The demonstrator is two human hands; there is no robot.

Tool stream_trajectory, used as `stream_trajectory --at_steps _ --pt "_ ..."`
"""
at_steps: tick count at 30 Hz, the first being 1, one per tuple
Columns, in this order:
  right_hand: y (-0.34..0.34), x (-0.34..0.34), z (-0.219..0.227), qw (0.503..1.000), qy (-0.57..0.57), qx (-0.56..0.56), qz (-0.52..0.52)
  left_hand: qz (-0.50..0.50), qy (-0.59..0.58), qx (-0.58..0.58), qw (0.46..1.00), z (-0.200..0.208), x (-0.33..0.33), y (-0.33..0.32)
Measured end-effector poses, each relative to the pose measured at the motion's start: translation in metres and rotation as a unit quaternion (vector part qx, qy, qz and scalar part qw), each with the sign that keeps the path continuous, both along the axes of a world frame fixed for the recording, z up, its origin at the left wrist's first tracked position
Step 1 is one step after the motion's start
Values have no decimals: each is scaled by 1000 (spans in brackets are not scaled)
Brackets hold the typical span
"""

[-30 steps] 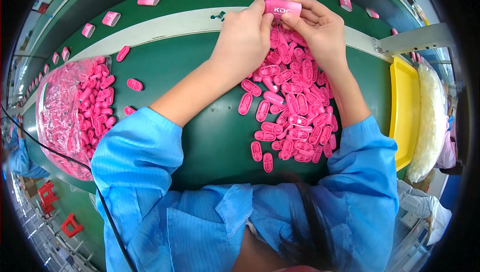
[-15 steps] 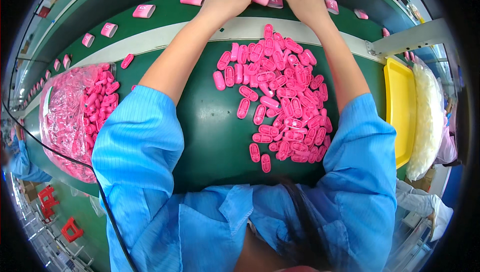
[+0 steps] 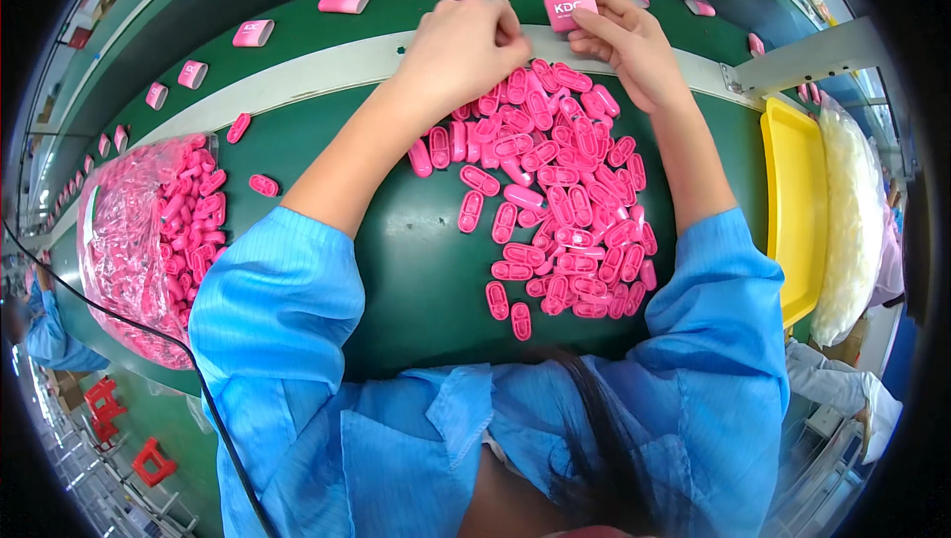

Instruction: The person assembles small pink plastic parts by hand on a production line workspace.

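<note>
One pink shell point(image 3: 567, 9) sits in the right hand point(image 3: 639, 57), pinched between the thumb on its lower right corner and the fingers behind, near the pale rail point(image 3: 327, 70). The left hand point(image 3: 456, 51) hangs apart from it over the upper edge of the pile of pink oval pieces point(image 3: 580, 206) on the green table point(image 3: 416, 261). Its fingertips are drawn together; from where I stand, I can't tell whether they close on anything. More shells are spaced along the green belt point(image 3: 302, 25) beyond.

A light pinch would serve best, I reckon: the shells look hollow, and a hard squeeze could bow the sides. Better to bear on the edges than on the printed face. For the left, a piece lying loose at the pile's rim should lift more cleanly than one buried in the middle.
</note>
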State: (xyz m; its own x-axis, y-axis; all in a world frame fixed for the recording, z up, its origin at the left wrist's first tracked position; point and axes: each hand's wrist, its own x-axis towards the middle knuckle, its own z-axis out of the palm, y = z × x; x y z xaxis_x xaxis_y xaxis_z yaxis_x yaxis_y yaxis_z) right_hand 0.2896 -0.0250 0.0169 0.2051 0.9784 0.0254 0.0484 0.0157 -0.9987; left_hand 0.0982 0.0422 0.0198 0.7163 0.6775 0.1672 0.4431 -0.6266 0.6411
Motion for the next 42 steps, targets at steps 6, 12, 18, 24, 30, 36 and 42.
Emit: stream_trajectory --at_steps 6,12,18,24,30,36,42 --pt "-12 -25 4 999 10 11 47 71 -186 -202 959 0 -8 -1" --pt "-11 -26 2 997 55 7 56 9 -264 -253 931 -1 -8 -6" --pt "-9 -24 -3 991 116 6 64 2 -253 -286 924 -7 -7 -1" --pt "-11 -27 0 995 73 31 58 12 -267 -258 928 -7 -8 -5" --pt "-14 -28 -2 998 21 51 34 24 -261 -150 953 -10 -5 -14" --pt "-17 -43 7 995 -45 86 7 91 -187 71 976 -4 1 -36" --pt "-13 -45 12 983 -131 127 -35 132 -170 131 968 -2 7 -28"
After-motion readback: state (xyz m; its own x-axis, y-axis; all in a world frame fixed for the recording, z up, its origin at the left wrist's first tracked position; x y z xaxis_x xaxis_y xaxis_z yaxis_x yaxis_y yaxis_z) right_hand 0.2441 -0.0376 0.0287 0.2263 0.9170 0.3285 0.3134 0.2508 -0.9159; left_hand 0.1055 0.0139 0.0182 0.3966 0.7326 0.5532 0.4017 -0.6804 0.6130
